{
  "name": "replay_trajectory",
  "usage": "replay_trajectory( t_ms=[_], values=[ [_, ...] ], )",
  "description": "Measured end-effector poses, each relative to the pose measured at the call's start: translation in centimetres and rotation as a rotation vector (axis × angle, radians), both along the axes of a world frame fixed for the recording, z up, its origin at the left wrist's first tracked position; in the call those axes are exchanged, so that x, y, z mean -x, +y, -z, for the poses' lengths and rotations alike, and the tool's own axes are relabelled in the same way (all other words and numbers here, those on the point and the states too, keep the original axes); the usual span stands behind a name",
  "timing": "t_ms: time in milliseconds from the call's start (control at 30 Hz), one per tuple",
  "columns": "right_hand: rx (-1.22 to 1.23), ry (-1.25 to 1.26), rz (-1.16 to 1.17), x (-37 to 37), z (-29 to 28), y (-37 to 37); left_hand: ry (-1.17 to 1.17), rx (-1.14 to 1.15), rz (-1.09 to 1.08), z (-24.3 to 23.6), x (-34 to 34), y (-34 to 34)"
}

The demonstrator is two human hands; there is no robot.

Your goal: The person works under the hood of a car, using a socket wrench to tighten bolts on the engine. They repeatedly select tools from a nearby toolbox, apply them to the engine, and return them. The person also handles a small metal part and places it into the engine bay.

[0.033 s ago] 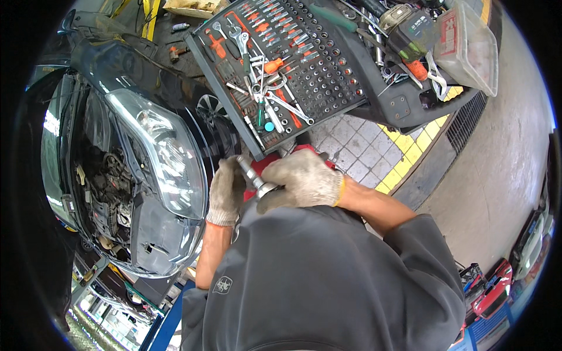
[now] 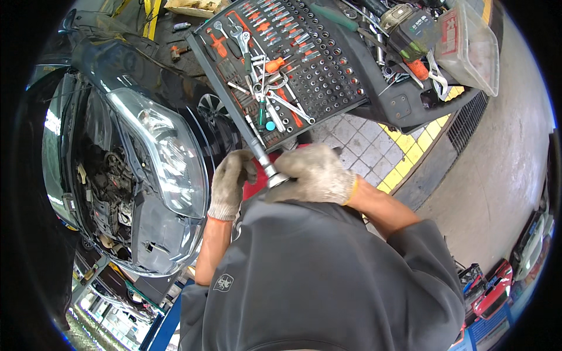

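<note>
A metal ratchet [image 2: 277, 179] with an extension bar [image 2: 261, 155] sits in my right hand [image 2: 319, 174], its round head against the gloved fingers. The bar slants up and left toward the tool drawer's front edge. Most of the ratchet's handle is hidden by the glove. My left hand [image 2: 226, 186], also in a knitted work glove, is beside the bar with bent fingers apart and nothing visible in it. Just beyond both hands lies the tool drawer [image 2: 342, 110], full of sockets, bits, loose wrenches [image 2: 293, 108] and an orange-handled screwdriver [image 2: 274, 65].
On my left stands a dark car [image 2: 170, 152] with its engine bay exposed. A cordless power tool [image 2: 410, 29] and a clear plastic bin [image 2: 468, 55] rest on the cart's top at the far right. Yellow-edged floor tiles [image 2: 366, 146] and a drain grate [image 2: 468, 120] lie below.
My left hand has come off the bar's end and its fingers have loosened. The ratchet and my right hand have shifted slightly right and up, and more of the bar shows.
</note>
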State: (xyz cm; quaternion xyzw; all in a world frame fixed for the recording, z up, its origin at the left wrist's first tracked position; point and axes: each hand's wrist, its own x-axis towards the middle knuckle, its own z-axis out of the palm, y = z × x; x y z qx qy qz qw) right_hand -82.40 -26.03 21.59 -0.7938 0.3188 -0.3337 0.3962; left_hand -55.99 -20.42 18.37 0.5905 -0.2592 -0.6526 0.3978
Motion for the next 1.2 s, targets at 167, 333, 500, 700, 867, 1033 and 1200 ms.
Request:
replay_trajectory(
  t_ms=[167, 333, 500, 700, 867, 1033, 1200],
  values=[
    [0.257, 0.464, 0.313, 6.6, -0.2, -1.4, -0.538, 0.173, 0.371, 0.4, 0.7, -4.9],
    [0.254, 0.894, 0.556, 12.2, 1.1, -3.0, -1.079, 0.640, 0.707, 4.2, 1.2, -13.7],
    [0.292, 0.925, 0.668, 14.2, 4.9, -4.1, -1.475, 0.906, 0.850, 9.7, 5.5, -23.7],
    [0.293, 0.932, 0.748, 13.9, 6.6, -4.6, -1.627, 0.776, 1.033, 13.2, 8.1, -28.1],
    [0.321, 0.982, 0.776, 13.9, 6.9, -5.1, -1.629, 0.720, 1.087, 13.1, 9.0, -29.7],
    [0.343, 0.953, 0.812, 13.2, 6.5, -5.5, -1.692, 0.623, 1.129, 12.7, 9.1, -30.7],
    [0.381, 0.949, 0.800, 13.4, 6.6, -5.9, -1.673, 0.615, 0.949, 12.0, 5.1, -31.8]
  ],
)
